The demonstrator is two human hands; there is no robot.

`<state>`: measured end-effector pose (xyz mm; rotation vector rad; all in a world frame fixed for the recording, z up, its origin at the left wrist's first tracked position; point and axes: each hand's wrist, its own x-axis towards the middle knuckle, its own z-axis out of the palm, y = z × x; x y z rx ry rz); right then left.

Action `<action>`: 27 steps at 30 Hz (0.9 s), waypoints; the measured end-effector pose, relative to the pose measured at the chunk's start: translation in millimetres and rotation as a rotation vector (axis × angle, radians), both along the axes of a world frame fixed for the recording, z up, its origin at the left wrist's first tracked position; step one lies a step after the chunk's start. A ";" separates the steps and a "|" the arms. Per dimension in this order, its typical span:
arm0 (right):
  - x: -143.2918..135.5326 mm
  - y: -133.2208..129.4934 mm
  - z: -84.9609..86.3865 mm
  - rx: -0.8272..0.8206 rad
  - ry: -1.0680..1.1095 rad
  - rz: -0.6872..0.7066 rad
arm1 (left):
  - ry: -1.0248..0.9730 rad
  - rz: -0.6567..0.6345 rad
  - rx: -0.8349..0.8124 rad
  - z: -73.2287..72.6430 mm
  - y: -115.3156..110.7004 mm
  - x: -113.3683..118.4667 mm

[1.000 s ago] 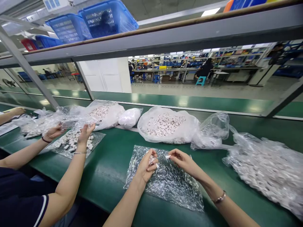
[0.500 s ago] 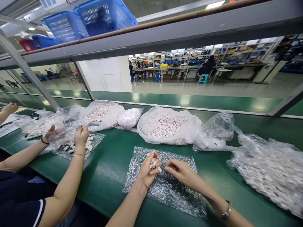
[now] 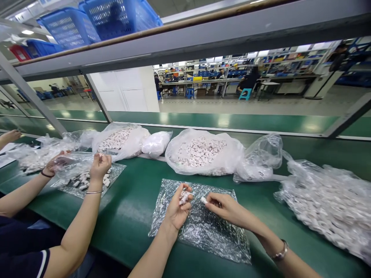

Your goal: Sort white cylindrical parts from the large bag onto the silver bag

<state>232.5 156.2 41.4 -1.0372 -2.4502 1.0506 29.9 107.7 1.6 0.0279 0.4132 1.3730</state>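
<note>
Several small white plastic pieces [image 3: 183,197], short and tube-like, lie cupped in the curled fingers of my left hand [image 3: 177,210]. To its right, my right hand [image 3: 222,206] pinches a single white piece [image 3: 204,200] between thumb and forefinger, apart from the left hand. Both hands are above a clear crinkled plastic bag [image 3: 214,243] lying flat on the green table [image 3: 130,216]. Behind it stands an opened white bag [image 3: 234,152] filled with similar small pieces [image 3: 204,151].
On the left, a co-worker's hands [image 3: 100,166] hold a clear bag over loose white pieces. A large clear bag of white pieces [image 3: 333,208] lies at the right. Bags [image 3: 156,143] line the back, below a shelf [image 3: 185,42] carrying blue baskets [image 3: 121,19].
My right hand now shows a white piece at its fingertips, a little away from my left hand. The co-worker's clear bag has been spread wider. The view has shifted slightly.
</note>
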 end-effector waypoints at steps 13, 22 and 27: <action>13.0 16.8 -12.1 0.218 -0.236 -0.210 | 0.119 -0.100 -0.136 -3.1 -0.6 14.8; -2.2 -9.3 22.6 -0.038 0.104 -0.020 | 0.548 -0.568 0.167 8.4 -18.2 27.4; -1.9 -13.0 23.2 -0.144 0.074 0.064 | 0.776 -0.651 0.273 7.9 -21.9 30.9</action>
